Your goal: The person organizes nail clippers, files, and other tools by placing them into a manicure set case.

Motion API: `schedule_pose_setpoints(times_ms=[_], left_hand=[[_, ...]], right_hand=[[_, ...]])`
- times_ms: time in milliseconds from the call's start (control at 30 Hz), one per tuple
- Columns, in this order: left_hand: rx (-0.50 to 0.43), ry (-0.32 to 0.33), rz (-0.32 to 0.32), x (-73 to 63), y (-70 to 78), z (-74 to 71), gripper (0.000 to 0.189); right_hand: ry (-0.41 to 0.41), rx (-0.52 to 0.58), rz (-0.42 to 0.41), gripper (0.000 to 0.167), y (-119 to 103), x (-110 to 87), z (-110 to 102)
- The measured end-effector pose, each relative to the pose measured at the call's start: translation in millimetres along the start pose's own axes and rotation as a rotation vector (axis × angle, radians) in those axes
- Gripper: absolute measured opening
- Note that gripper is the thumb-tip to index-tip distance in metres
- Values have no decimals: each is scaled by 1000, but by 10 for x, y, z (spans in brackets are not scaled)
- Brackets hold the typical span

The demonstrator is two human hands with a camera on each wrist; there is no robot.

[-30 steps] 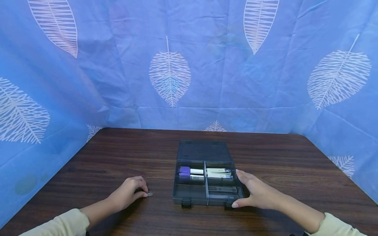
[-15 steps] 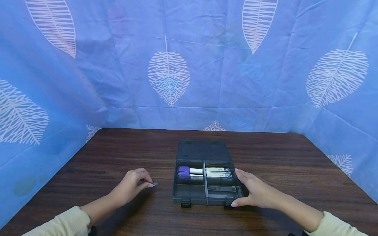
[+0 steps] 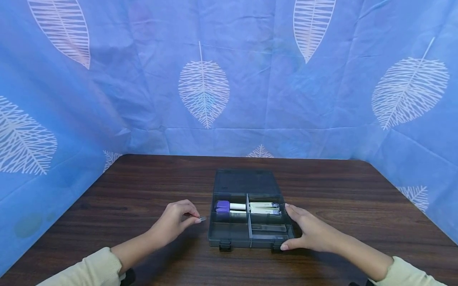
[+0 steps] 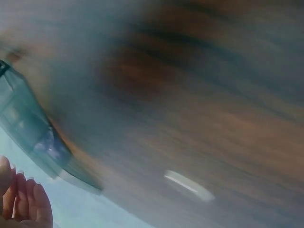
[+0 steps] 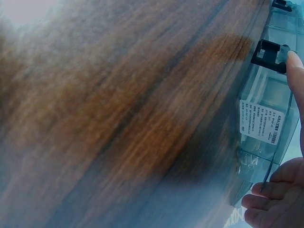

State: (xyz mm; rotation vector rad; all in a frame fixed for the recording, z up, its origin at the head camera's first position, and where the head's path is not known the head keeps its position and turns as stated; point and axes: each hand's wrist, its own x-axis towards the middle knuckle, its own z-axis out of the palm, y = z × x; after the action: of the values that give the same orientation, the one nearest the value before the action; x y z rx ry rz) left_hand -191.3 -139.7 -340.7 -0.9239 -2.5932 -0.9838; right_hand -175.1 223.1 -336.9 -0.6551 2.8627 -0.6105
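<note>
A dark see-through storage box (image 3: pixel 229 234) lies on the table with its lid (image 3: pixel 245 180) laid back. My left hand (image 3: pixel 173 222) pinches a small clear piece (image 3: pixel 203 218) between thumb and fingertips, just left of the box; what kind of thing it is I cannot tell. The left wrist view catches only curled fingers (image 4: pixel 28 199). My right hand (image 3: pixel 313 234) holds the box by its right side, thumb at the front right latch (image 5: pixel 270 56), fingers along the side wall. A printed label (image 5: pixel 262 121) shows on that wall.
In the box, a light divider (image 3: pixel 249 222) separates left from right. Purple-ended white items (image 3: pixel 229 206) lie back left, pale sticks with shiny ends (image 3: pixel 264 208) back right, and flat clear pieces (image 3: pixel 268 229) front right. A leaf-print blue cloth (image 3: pixel 250 91) hangs behind the table.
My left hand has lifted the small clear piece off the table and carried it right and away from me to the box's left side. My right hand and the box stay put.
</note>
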Motion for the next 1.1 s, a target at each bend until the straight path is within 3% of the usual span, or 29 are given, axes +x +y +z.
schedule_pose_setpoints(times_ms=[500,900,1100], left_hand=[[-37,-63,56,202,243,293,7],[78,-107,50,352,426,542,8],[165,-185,39,434,476,640,11]], right_hand=[[2,0,4,111,13,-4,9],[8,7,0,110,5,11,12],[-7,19,9,110,3,11,5]])
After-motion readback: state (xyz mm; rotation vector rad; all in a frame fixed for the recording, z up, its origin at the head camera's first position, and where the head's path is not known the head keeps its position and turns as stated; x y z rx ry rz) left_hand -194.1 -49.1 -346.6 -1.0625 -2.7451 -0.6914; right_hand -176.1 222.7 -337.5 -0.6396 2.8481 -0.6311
